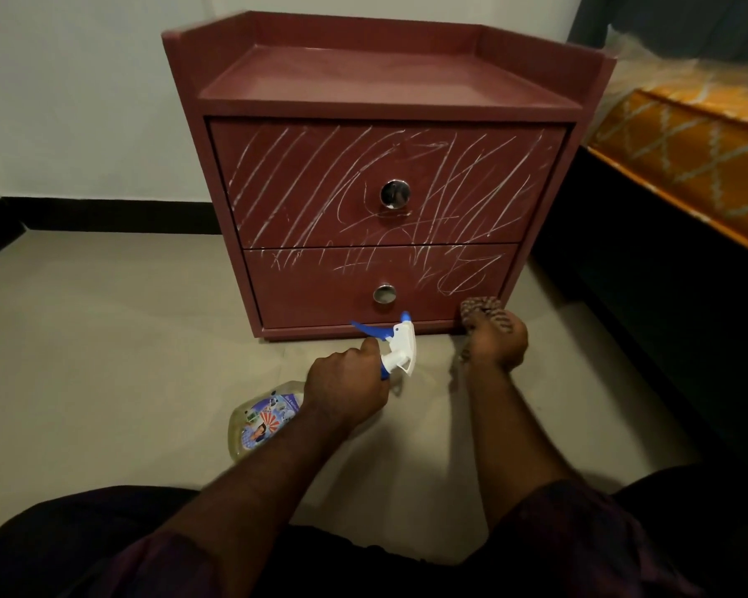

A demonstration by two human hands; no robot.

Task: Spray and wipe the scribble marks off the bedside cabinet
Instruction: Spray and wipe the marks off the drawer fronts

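Pale floor tiles (104,338) run back to a white wall (83,101) with a dark skirting strip (104,213) along its foot, and from my feed the bed (687,144) with its orange patterned cover fills the right edge of the view. Between wall and bed stands the bedside cabinet (385,75), reddish-brown, with a raised lip round three sides of its top and two drawers facing me. I see white scribble marks (471,187) slanting across nearly the whole upper drawer (303,187) and in a thinner band along the top edge and right half of the lower drawer (312,291). Both forearms reach forward from the bottom of the picture over a dark lap. The spray bottle (264,420) is tilted, its clear labelled body low near the floor at the left and its white and blue trigger head (400,347) raised in front of the cabinet's bottom edge; I cannot tell whether the body touches the tiles. The left hand (346,381) is wrapped tight round the bottle's neck just behind that head. The right hand (497,338) is curled round a bunched, patterned cloth (482,310), held at the lower right corner of the lower drawer front; blur keeps me from telling whether cloth meets wood. Each drawer has one round shiny knob, the upper knob (394,193) and the lower knob (384,293), at its centre.
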